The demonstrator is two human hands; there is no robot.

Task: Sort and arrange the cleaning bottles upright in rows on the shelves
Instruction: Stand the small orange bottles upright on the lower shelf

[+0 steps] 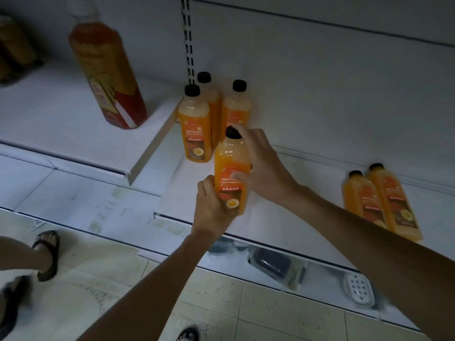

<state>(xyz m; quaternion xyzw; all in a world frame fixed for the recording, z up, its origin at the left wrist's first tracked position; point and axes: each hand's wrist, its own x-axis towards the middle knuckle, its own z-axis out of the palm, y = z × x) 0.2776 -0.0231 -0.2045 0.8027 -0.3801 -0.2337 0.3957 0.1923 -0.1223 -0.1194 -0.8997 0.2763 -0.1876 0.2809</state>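
While both hands are on one orange bottle, I see it upright over the near part of the white shelf, its black cap pointing up and away. The left hand grips the lower part of the bottle, with its fingers curled round the left side and the label. The right hand holds it higher up from the right: the thumb lies on the front of the label, the other fingers go behind the body, and the forefinger stretches up beside the cap. I cannot tell whether the base rests on the shelf or hangs just above it.

Farther back and a little left, three matching bottles stand upright and close together against the back panel, two in front and one behind. Well to the right on the same shelf, a pair of like bottles stands side by side and touching.

On the higher shelf at the left stands one tall red-orange bottle, blurred, with a pale top. At the far left edge are some brown things too blurred to name.

Below the near shelf edge I make out a dark box and a white soap dish. A sandalled foot is on the tiled floor at the near left.
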